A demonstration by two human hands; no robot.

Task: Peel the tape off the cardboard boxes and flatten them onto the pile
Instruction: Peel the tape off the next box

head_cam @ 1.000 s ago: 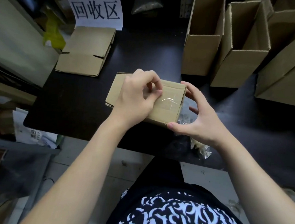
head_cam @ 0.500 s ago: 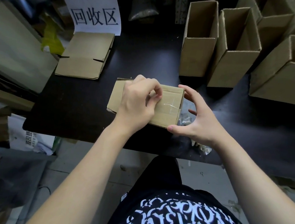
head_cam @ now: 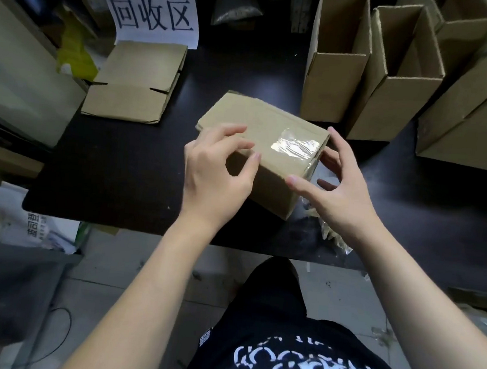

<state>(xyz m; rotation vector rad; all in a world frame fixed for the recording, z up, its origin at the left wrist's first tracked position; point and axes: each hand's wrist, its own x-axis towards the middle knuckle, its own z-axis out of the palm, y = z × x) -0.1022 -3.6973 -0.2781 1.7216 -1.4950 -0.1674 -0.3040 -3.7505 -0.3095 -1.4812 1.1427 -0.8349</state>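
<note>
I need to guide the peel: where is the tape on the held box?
Head view: the clear tape lies on the top face of the box at its right end, close to the right hand.

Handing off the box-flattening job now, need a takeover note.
Left grip holds the taped box at its left end; right grip holds the right end.
Box is tilted over the black table; clear tape is on its top, near the right end.
Done: flattened cardboard on the pile, far left.
Left: peel this tape, flatten, then the open boxes at right.
</note>
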